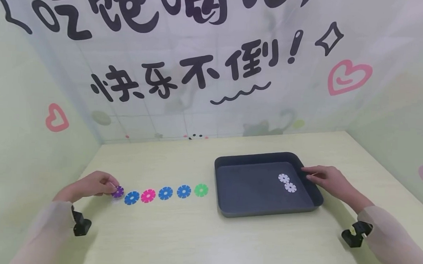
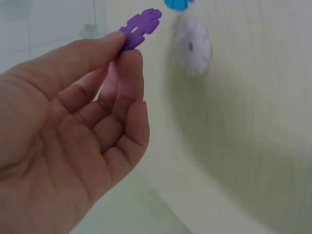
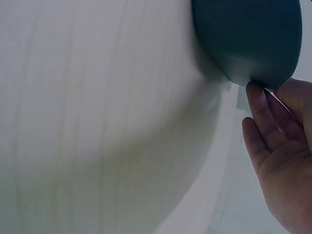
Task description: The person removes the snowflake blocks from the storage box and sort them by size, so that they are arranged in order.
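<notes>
My left hand [image 1: 95, 184] pinches a purple notched plastic disc [image 2: 141, 28] between thumb and fingertips, above the table's left part. Just under it on the tabletop lies a white disc [image 2: 194, 48], mostly hidden in the head view. To the right runs a row of discs: blue [image 1: 131, 198], pink [image 1: 148, 196], two more blue ones and a green one [image 1: 201, 190]. My right hand [image 1: 331, 182] holds the right rim of a dark grey tray [image 1: 264, 210], fingers against its outer wall. Two white discs [image 1: 284, 178] lie inside the tray, touching or overlapping.
The pale wooden table [image 1: 178, 241] is bounded by a printed backdrop [image 1: 198, 108] at the back and pale panels at both sides. The tray stands right of the green disc with a small gap between them.
</notes>
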{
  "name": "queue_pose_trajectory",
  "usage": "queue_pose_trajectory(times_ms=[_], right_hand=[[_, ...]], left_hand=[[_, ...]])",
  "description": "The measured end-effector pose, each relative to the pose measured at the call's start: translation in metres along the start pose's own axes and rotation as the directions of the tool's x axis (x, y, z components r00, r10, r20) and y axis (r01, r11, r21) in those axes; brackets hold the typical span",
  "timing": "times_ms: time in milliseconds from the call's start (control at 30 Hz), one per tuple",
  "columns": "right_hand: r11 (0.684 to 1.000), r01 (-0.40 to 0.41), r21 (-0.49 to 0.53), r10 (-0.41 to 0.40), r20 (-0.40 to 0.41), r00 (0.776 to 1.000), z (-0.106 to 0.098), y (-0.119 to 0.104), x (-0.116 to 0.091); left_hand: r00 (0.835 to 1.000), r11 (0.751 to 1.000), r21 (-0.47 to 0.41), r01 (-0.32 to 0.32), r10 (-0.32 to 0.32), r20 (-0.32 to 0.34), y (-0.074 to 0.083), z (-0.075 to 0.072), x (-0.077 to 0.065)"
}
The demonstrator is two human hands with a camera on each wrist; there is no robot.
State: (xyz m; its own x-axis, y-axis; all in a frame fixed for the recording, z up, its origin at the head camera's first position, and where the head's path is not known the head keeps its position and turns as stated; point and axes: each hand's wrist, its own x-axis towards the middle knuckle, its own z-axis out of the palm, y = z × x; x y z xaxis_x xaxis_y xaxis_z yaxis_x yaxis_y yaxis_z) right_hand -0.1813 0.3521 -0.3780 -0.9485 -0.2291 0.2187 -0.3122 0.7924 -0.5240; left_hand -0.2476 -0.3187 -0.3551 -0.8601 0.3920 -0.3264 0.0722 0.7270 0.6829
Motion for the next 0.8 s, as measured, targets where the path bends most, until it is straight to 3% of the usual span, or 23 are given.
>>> queue_pose_trajectory(times_ms=[233,467,633,800], right_hand=[[1.000,-0.012,0.007,0.012,0.016,1.000,0.000,0.000,0.001],[1.000,-0.011,0.005,0.011,0.026,1.000,-0.001,0.001,0.002],[1.000,-0.010,0.004,0.010,0.027,1.000,0.000,0.000,0.002],[1.000,-0.014,-0.015,0.015,0.020,1.000,-0.001,0.000,0.001]], left_hand=[[0.999,0.998,-0.043,0.041,-0.041,0.000,-0.028,-0.010,-0.017],[0.994,0.992,-0.090,0.091,-0.095,-0.046,-0.051,-0.005,-0.021],[0.985,0.993,-0.027,0.116,-0.119,-0.123,-0.056,-0.001,-0.018],[0.985,0.994,-0.013,0.105,-0.106,-0.134,-0.057,0.001,-0.016]])
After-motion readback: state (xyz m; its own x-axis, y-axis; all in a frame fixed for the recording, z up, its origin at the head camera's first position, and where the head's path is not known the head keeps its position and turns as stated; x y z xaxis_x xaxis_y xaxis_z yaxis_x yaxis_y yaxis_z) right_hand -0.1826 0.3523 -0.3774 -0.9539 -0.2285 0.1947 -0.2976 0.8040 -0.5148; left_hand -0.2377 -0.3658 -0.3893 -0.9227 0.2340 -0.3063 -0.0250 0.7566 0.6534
